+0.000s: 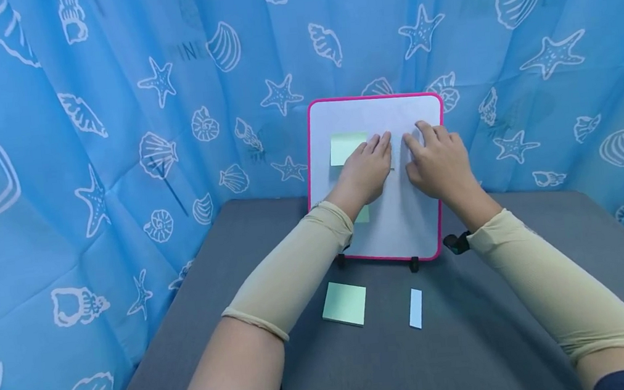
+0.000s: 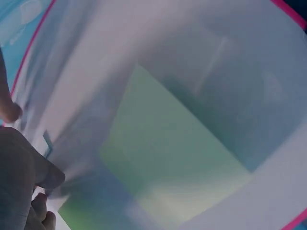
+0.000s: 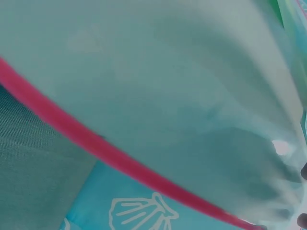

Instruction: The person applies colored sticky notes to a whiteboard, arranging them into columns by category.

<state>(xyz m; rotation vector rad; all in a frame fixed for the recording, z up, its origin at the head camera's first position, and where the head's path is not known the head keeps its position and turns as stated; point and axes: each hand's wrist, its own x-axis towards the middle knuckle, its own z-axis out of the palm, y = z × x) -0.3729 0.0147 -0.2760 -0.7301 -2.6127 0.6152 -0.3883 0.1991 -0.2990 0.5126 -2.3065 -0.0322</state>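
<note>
A whiteboard (image 1: 404,230) with a pink frame stands tilted back on the table. My left hand (image 1: 366,168) touches its middle, fingers straight and close together, overlapping the right edge of a green sticky note (image 1: 346,148). A lower green sticky note (image 1: 362,214) is partly hidden behind my left wrist; in the left wrist view a green sticky note (image 2: 172,153) looks large. Just right of it, my right hand (image 1: 440,162) has its fingertips on the board, index finger extended. Between the hands, a small blue strip (image 2: 47,140) shows edge-on near my left thumb.
A pad of green sticky notes (image 1: 344,304) and a narrow light blue sticky pad (image 1: 415,308) lie on the grey table (image 1: 416,365) before the board. Black feet (image 1: 414,265) hold the board's lower edge. A blue shell-patterned curtain (image 1: 288,54) hangs close behind.
</note>
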